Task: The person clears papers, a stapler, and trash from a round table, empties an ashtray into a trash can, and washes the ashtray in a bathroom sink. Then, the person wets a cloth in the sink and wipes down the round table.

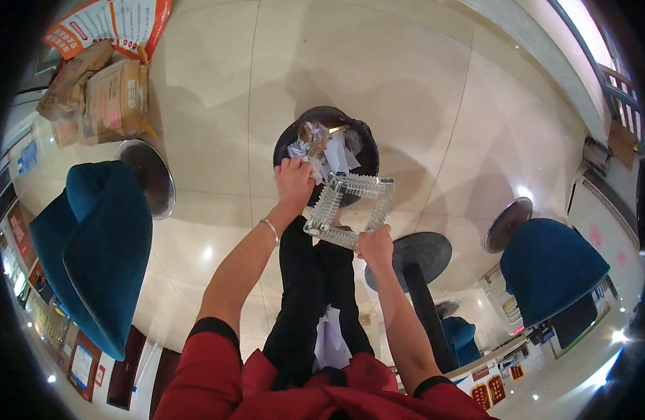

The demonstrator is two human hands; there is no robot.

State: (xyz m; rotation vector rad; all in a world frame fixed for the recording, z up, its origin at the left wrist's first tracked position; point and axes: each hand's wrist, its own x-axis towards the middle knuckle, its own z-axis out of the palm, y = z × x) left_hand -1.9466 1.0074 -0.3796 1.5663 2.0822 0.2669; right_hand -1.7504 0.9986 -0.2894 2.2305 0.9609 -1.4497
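Observation:
A square clear glass piece with ribbed sides, open in the middle, is tilted in front of a black round bin. My right hand grips its lower right corner with curled fingers. At the bin's near left rim is my left hand, its fingers bent over crumpled white paper; whether it pinches any of it is too small to tell. Brown and white scraps fill the bin.
Blue chairs stand at left and right, with round metal bases. A black round table base is right of my legs. Cardboard packages lie at upper left beside an orange-and-white bag.

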